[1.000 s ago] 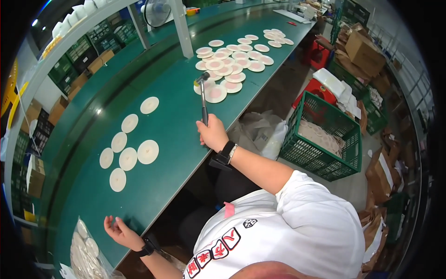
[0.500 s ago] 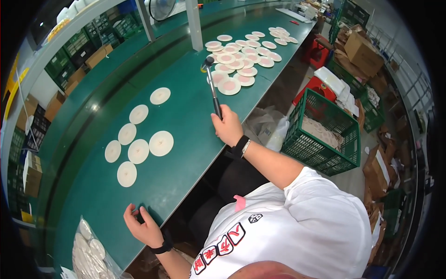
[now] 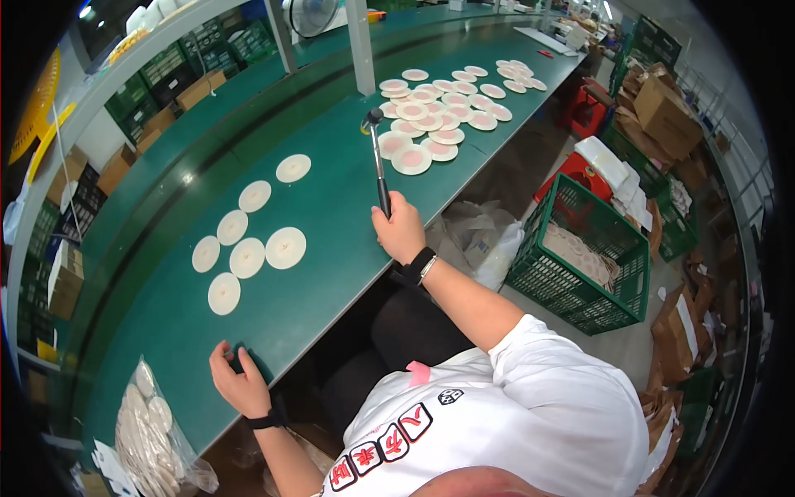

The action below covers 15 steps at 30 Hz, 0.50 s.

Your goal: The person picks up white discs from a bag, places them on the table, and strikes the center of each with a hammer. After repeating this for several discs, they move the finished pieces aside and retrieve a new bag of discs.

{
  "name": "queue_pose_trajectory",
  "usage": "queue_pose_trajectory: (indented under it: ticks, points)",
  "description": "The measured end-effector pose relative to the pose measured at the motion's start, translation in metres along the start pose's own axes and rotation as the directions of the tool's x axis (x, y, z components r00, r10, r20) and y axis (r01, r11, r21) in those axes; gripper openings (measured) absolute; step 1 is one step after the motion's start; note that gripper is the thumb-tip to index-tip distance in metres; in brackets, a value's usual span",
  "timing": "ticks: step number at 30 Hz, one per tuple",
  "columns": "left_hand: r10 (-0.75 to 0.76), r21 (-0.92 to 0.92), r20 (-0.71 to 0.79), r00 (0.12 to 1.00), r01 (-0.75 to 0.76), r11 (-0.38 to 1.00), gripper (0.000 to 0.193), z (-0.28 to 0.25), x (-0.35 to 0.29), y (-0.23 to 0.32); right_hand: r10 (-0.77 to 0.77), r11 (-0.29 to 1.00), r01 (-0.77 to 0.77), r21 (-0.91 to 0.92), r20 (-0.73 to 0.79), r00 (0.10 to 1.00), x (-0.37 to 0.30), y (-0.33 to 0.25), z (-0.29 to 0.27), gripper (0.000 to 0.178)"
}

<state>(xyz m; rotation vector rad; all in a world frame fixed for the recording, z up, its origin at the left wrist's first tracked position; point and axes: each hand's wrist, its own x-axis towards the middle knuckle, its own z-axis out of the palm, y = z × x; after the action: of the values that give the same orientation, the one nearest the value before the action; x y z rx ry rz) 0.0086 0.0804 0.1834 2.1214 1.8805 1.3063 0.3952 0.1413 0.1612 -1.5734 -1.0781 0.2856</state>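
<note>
My right hand [image 3: 397, 228] is wrapped round the black grip of a small hammer [image 3: 380, 170]. The hammer points away from me, its dark head and a yellow part close to the near left side of a spread of round discs with pink centres [image 3: 411, 159]. Several plain white discs [image 3: 286, 248] with small centre marks lie on the green tabletop [image 3: 323, 199] to the left. At the table's near edge, my left hand [image 3: 238, 379] is held with its fingers bent and apart, nothing visible in it. The white discs are beyond it.
A clear plastic bag of white discs [image 3: 149, 431] sits at the lower left. A grey post [image 3: 360, 50] rises behind the pink-centred discs. Right of the table stand a green crate [image 3: 571, 290] with discs inside and a red stool [image 3: 571, 178]. Cardboard boxes [image 3: 672, 112] line the far right.
The whole view has turned slightly, shifting the scene in the picture. My right hand keeps its grip on the hammer, and the discs show no clear movement on the table.
</note>
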Motion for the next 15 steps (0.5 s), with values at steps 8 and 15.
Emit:
queue_pose_trajectory:
  ticks: [8, 15]
  points:
    - [-0.032, 0.068, -0.069, 0.997, 0.036, 0.997, 0.031, 0.008, -0.055, -0.033, -0.087, 0.996, 0.086, 0.028, 0.032, 0.996, -0.047, 0.043, 0.016, 0.02]
    - [0.069, 0.164, -0.096, 0.993, -0.052, 0.985, 0.03, 0.079, -0.101, -0.082, -0.182, 0.915, 0.109, 0.39, 0.157, 0.971, -0.079, 0.11, 0.009, 0.023]
